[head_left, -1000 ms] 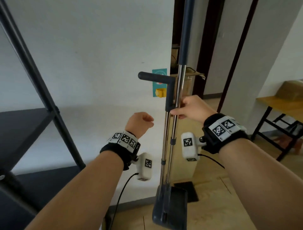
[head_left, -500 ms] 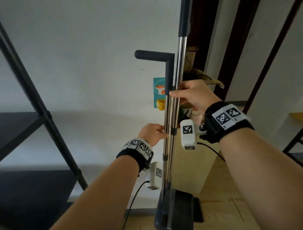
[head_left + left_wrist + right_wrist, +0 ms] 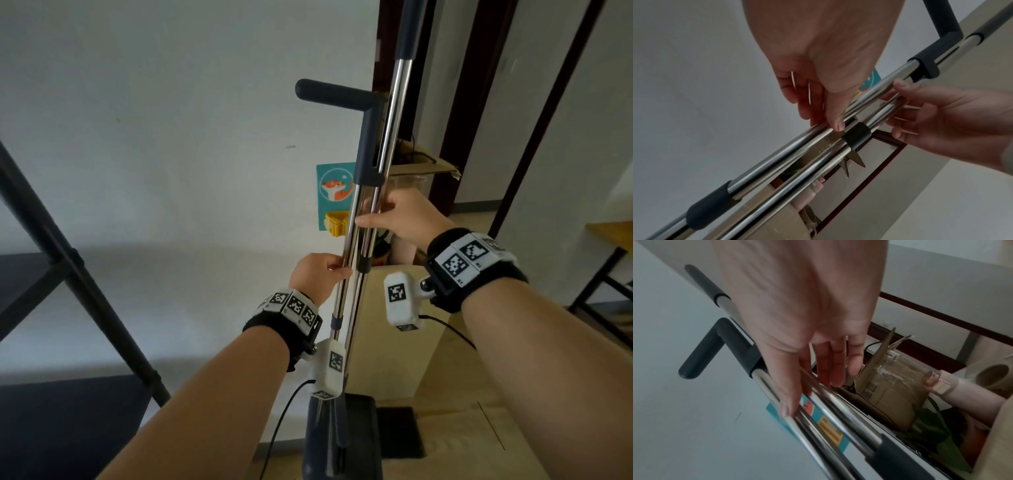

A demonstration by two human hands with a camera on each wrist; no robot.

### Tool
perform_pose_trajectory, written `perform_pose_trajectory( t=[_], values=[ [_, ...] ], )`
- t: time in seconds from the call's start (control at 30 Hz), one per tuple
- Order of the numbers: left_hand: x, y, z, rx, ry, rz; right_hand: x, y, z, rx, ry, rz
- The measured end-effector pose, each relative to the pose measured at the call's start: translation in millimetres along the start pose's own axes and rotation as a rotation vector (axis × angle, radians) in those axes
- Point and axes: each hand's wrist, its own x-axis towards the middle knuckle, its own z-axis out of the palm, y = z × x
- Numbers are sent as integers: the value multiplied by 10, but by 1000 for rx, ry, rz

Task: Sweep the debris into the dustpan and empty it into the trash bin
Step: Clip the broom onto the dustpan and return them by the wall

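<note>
Head view: broom pole and dustpan pole stand upright, clipped together — right hand grips higher, left hand pinches toward 7 o'clock; dustpan at 6.

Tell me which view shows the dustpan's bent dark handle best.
The head view: the dustpan handle shows whole, its L-bend above both poles. The right wrist view shows it too, but blurred and partly behind the right hand. The left wrist view cuts it off at the top edge.

Left hand raised, fingers curled; right hand higher, fingers pinching.
</note>
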Motion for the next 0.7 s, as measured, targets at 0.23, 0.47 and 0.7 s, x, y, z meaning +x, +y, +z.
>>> perform_pose_trajectory(
  t=[0.23,0.47,0.7],
  values=[
    [100,-22,-51,-3,58,-42,170,39,123,75,-43,-23],
    [105,-42,-24,16,66,-32,226,80,161,167,-106,9],
    [156,-38,-47,71,40,-1,280,81,171,190,-153,36]
  ],
)
